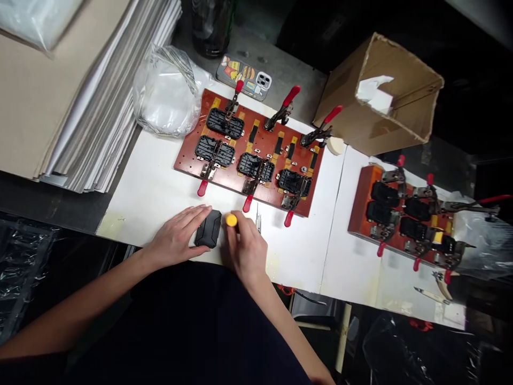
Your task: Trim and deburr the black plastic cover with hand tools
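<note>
My left hand (178, 238) presses its fingertips against the left side of a black ribbed plastic housing (208, 229), which lies on the white table surface (152, 187). My right hand (245, 245) grips a small yellow-handled tool (231, 220), its tip hidden behind the fingers, right beside the housing. Just beyond my hands stands a red-brown perforated jig board (267, 144) with several black housings held under red-handled toggle clamps (248, 203). A thin metal strip (258, 223) lies right of my right hand.
A second clamped board (360, 206) with black housings stands to the right, and a craft knife (430, 295) lies near it. A paper stack (88, 91), plastic bag (166, 93), phone (244, 77) and torn cardboard box (377, 93) lie beyond.
</note>
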